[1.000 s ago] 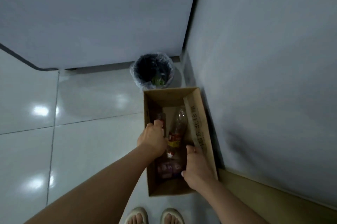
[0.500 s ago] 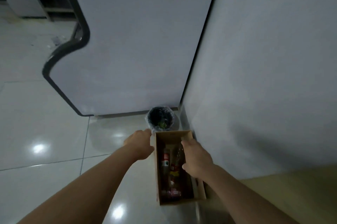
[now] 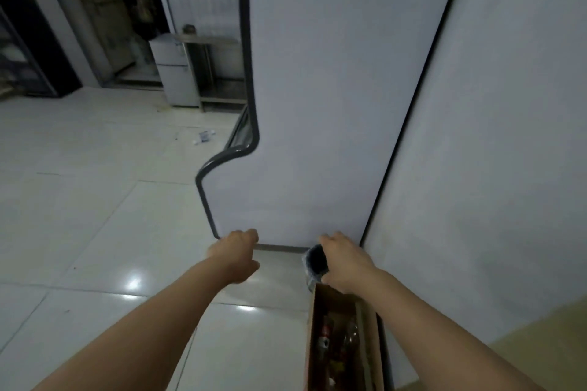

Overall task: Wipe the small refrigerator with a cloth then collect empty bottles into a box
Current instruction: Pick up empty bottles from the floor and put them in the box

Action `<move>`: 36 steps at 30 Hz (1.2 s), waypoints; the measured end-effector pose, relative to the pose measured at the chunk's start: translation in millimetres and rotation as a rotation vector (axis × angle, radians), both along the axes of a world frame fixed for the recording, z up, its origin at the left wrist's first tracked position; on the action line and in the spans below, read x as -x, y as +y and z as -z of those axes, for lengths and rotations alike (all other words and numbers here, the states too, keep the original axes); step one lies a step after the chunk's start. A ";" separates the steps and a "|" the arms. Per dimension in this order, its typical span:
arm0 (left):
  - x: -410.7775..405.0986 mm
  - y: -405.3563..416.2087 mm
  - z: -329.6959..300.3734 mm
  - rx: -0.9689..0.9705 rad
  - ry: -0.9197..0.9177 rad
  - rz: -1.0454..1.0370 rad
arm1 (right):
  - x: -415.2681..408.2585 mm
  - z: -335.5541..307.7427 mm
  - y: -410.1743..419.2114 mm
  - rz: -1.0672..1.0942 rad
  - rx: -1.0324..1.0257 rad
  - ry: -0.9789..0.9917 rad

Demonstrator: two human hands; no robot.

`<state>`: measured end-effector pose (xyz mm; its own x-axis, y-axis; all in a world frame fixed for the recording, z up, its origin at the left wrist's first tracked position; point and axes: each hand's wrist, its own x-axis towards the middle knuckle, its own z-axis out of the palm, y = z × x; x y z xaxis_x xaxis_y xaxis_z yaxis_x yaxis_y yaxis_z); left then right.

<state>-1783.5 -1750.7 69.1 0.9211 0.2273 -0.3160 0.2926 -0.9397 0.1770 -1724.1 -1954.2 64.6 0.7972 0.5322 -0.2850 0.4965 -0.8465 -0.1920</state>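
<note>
A long cardboard box (image 3: 313, 320) stands on the floor by the right wall, with several plastic bottles (image 3: 336, 343) lying inside it. My left hand (image 3: 233, 252) hangs in the air to the left of the box, fingers loosely curled, holding nothing. My right hand (image 3: 344, 258) hovers above the box's far end, also loosely curled and holding nothing. A small white refrigerator (image 3: 173, 72) stands far back across the room, beside a metal table.
A small bin with a plastic liner (image 3: 314, 263) sits in the corner just beyond the box, partly hidden by my right hand. A large white panel with a dark curved edge (image 3: 317, 104) rises ahead. Glossy white tiles (image 3: 95, 215) spread to the left. Litter (image 3: 203, 137) lies far off.
Both hands have come up out of the box and away from the bottles. The view has tilted upward, showing the room and the far refrigerator.
</note>
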 end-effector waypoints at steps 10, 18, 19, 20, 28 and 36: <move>76.4 70.7 -56.1 -0.099 -0.073 -0.191 | 24.4 -56.5 89.8 -0.239 0.052 -0.022; 138.3 181.1 -96.5 -0.129 -0.129 -0.330 | 56.3 -107.6 214.2 -0.366 0.009 -0.118; 147.3 198.9 -100.3 -0.134 -0.133 -0.348 | 61.6 -112.8 233.3 -0.376 0.004 -0.118; 156.1 217.1 -104.1 -0.138 -0.138 -0.365 | 67.0 -118.0 253.2 -0.386 -0.003 -0.120; 214.0 354.2 -131.2 -0.173 -0.182 -0.423 | 111.5 -145.9 403.4 -0.409 -0.140 -0.181; 197.0 458.4 -131.1 -0.142 -0.164 -0.399 | 99.6 -140.2 506.2 -0.382 -0.138 -0.178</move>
<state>-1980.5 -1292.3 200.2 0.7878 0.6054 -0.1135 0.6158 -0.7774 0.1283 -1823.7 -1447.9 204.8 0.5659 0.8218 -0.0666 0.8046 -0.5680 -0.1730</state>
